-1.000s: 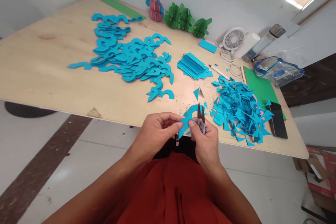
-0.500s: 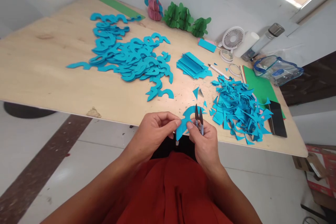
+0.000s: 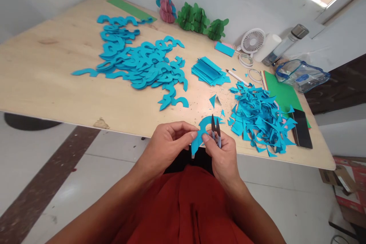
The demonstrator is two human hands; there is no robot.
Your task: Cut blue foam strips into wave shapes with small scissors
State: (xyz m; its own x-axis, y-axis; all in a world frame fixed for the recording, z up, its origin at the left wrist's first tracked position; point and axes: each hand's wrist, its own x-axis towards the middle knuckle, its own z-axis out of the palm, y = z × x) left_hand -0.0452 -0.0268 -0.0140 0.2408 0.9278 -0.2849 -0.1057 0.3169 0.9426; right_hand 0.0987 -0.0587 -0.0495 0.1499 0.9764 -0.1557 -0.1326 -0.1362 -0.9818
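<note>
A curved blue paper piece (image 3: 196, 142) is held between both hands at the table's front edge. My left hand (image 3: 174, 141) pinches its left side with thumb and fingers. My right hand (image 3: 221, 150) presses its thumb on the paper's right side and also holds small scissors (image 3: 216, 131), whose dark blades point away from me, slightly apart. Beyond and to the left lies a large heap of wavy blue cutouts (image 3: 148, 61). Right of my right hand is a pile of blue scraps (image 3: 259, 116). A stack of folded blue paper (image 3: 208, 71) lies between them, farther back.
Along the wall stand a pink paper figure (image 3: 167, 9), green paper figures (image 3: 200, 19), a white fan (image 3: 253, 41) and a bottle (image 3: 286, 44). Tape rolls, a pen (image 3: 238, 77), a clear bag (image 3: 302, 76), green sheets (image 3: 281, 91) and a black phone (image 3: 302, 129) lie at right.
The blue paper has tilted slightly between the fingers, its lower end a little lower. Both hands keep their hold, and the scissors stay in my right hand.
</note>
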